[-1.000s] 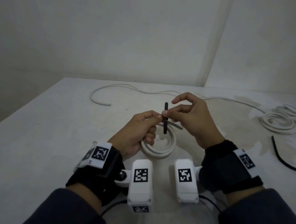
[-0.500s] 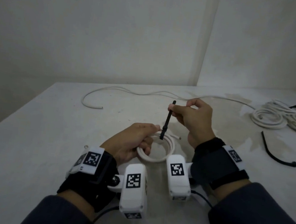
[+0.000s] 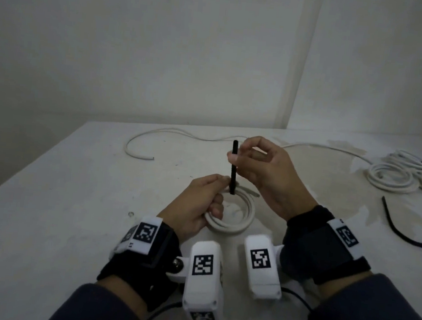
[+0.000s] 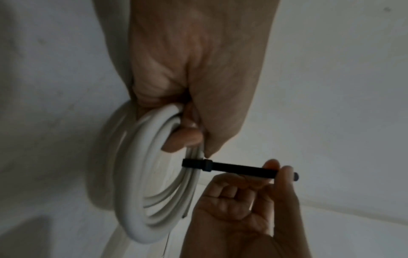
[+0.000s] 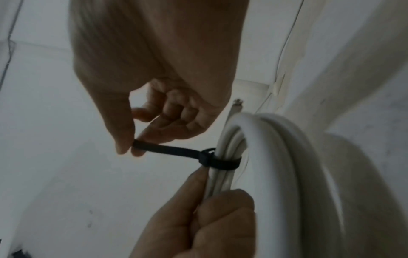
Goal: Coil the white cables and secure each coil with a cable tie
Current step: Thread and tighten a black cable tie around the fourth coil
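Centrally, just above the tabletop (image 3: 46, 195), the left hand (image 3: 195, 204) grips a small white cable coil (image 3: 234, 222), fingers (image 3: 217, 208) curled round its near-left arc, thumb tip close beside the tie's head. Black cable tie (image 3: 233, 169) already looped tight round the coil's strands; the right-wrist view shows the band cinched at the locking head. Free tail stands roughly upright from the coil. Right hand (image 3: 263, 170) pinches that tail near its end between thumb and forefinger, other fingers loosely curled, holding nothing else. Coil's lower edge looks to rest on the tabletop, though the dim light leaves contact uncertain.

Elsewhere on the tabletop: one loose white cable (image 3: 168, 135) runs along the far side, its cut end curving back at left. Far right, a pile of coiled white cables (image 3: 404, 176). A second black cable tie (image 3: 402, 227) lies flat near the right edge, well apart from the hands. Stained patches mark the surface near the pile. Both wrists carry black straps and white camera units with square printed markers.
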{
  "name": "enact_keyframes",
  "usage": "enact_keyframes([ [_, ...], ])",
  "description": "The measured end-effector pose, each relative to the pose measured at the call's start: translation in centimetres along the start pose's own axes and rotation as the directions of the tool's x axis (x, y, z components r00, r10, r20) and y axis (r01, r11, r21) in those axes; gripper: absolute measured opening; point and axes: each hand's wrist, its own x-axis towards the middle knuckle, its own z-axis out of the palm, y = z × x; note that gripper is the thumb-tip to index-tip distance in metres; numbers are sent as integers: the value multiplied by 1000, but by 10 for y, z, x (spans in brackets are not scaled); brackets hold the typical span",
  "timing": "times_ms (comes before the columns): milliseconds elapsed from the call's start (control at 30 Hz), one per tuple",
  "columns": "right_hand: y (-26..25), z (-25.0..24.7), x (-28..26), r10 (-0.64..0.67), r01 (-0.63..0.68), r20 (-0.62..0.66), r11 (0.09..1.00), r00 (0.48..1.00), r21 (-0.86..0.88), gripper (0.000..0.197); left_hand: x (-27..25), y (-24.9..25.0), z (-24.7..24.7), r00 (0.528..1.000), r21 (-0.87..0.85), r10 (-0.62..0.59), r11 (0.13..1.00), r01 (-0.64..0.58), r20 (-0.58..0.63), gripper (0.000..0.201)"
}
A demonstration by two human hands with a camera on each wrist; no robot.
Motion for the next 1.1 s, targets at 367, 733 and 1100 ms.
enact_keyframes([
  [367,5,-5,1,-15,-14,-78,934,997,-358,17,-3,1,0,997,31,56,998,-57,51,18],
  [733,8,-6,3,-27,-21,-134,937,991,-347,20,-6,0,-2,981,202,152,964,-174,123,24],
  [1100,2,-3,-1,15,-47,-122,963,992,-265,16,-4,2,-9,962,298,266,916,-270,55,13],
])
